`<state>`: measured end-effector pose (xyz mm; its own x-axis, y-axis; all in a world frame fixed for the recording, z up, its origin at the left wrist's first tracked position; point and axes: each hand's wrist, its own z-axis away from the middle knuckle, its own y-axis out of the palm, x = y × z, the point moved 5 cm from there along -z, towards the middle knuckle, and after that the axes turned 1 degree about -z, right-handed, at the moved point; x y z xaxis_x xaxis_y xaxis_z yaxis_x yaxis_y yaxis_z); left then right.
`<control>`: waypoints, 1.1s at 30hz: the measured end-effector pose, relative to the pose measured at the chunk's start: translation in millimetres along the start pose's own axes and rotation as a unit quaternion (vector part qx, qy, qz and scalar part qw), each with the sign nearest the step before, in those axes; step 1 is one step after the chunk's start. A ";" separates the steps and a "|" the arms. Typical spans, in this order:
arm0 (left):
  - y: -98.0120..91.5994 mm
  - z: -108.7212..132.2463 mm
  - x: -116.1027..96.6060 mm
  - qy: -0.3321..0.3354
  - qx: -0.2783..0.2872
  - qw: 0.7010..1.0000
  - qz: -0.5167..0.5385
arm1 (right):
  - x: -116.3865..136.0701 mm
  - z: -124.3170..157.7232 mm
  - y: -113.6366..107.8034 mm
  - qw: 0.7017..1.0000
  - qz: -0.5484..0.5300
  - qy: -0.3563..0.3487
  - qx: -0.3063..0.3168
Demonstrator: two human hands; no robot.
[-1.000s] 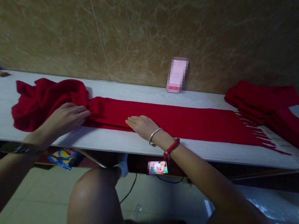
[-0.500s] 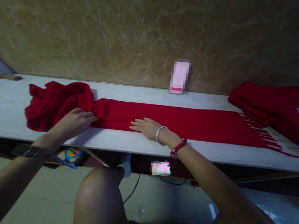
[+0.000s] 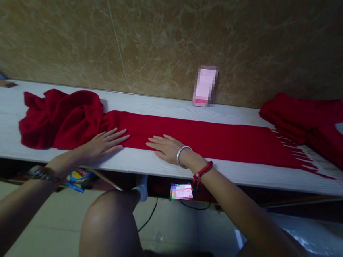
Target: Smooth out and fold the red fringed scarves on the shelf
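A long red scarf (image 3: 218,141) lies along the white wooden bench top (image 3: 155,165). Its right part is flat and ends in a fringe, while the left end is bunched in a loose heap. My left hand (image 3: 105,144) rests with fingers spread on the scarf's near edge, beside the heap. Farther right, my right hand (image 3: 166,147) lies flat on the smooth part, fingers stretched to the left. Neither hand grips the cloth. Another red cloth (image 3: 309,117), folded in layers, sits at the far right beyond the fringe.
A pink blurred box-like item (image 3: 205,87) leans on the marbled wall (image 3: 168,35) behind the bench. Below the top are a blue and yellow snack bag (image 3: 79,178), a blurred colourful item (image 3: 182,191) and a dark cable (image 3: 150,217). My bent knee (image 3: 109,219) is close to the front edge.
My left hand has opened from a closed pose, and its fingers now stretch out to the right on the scarf. My right hand stays flat in nearly the same place. The view has shifted slightly.
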<state>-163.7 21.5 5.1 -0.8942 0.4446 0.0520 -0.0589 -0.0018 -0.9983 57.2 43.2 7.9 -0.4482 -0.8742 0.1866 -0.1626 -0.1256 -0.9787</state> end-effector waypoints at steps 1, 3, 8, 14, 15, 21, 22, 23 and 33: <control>-1.1 0.7 4.8 -0.002 0.000 1.000 0.005 | -0.4 0.0 0.3 1.000 0.000 0.004 0.000; -6.2 -1.2 10.1 -0.007 -0.007 1.000 0.013 | -0.8 -0.6 0.7 1.000 0.005 0.010 0.005; -20.5 -25.3 -9.7 0.037 -0.055 0.998 0.017 | -0.8 -3.2 2.0 1.000 0.016 0.016 0.018; -27.4 -37.8 -33.1 0.085 -0.097 0.992 0.014 | -3.7 -3.8 2.3 1.000 -0.007 0.012 -0.024; -27.5 -36.4 -33.8 0.088 -0.096 0.991 0.013 | -3.8 -3.5 1.6 0.999 -0.011 0.009 -0.035; -26.7 -32.2 -23.5 0.022 -0.075 0.996 -0.038 | -3.1 1.0 -7.0 0.996 -0.019 0.023 -0.088; -27.5 -32.7 -21.6 -0.009 -0.068 0.995 -0.066 | -2.9 1.6 -7.8 0.996 -0.021 0.028 -0.085; -28.4 -33.2 -20.9 -0.042 -0.055 0.993 -0.095 | -2.5 2.1 -8.3 0.996 -0.023 0.031 -0.081; -33.1 -65.5 -33.6 -0.020 -0.051 0.998 -0.042 | -1.5 2.6 -10.6 0.995 -0.044 0.037 -0.077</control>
<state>-102.6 65.3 34.6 -0.9051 0.4035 0.1340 -0.0904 0.1253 -0.9880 61.9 44.6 17.8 -0.4896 -0.8251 0.2820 -0.3339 -0.1214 -0.9348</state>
